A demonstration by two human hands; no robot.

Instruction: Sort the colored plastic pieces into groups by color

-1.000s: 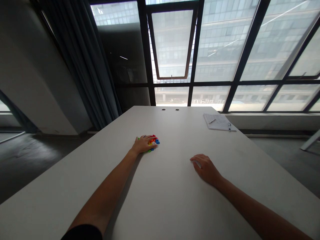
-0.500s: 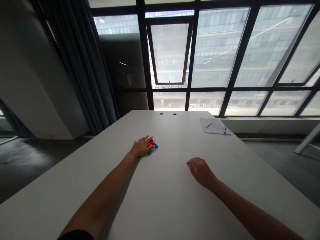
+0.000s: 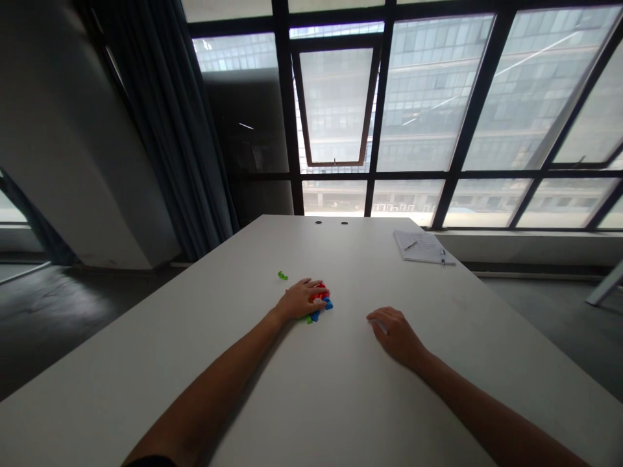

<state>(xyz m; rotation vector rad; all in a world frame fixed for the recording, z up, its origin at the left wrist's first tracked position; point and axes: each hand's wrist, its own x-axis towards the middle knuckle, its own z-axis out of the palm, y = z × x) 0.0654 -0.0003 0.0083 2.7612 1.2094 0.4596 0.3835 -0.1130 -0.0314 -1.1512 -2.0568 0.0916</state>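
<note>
Before me, a left hand (image 3: 298, 300) fans unclenched fingers over bright plastic pieces (image 3: 322, 296) mid-table, seemingly to hold them together; one green piece (image 3: 283, 275) lies apart. The right hand (image 3: 396, 334) rests slack, gripping nothing visible.

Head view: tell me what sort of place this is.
Probably an office or meeting room, judging by the long white flat-topped table, black-framed glass windows and white rectangular papers.
</note>
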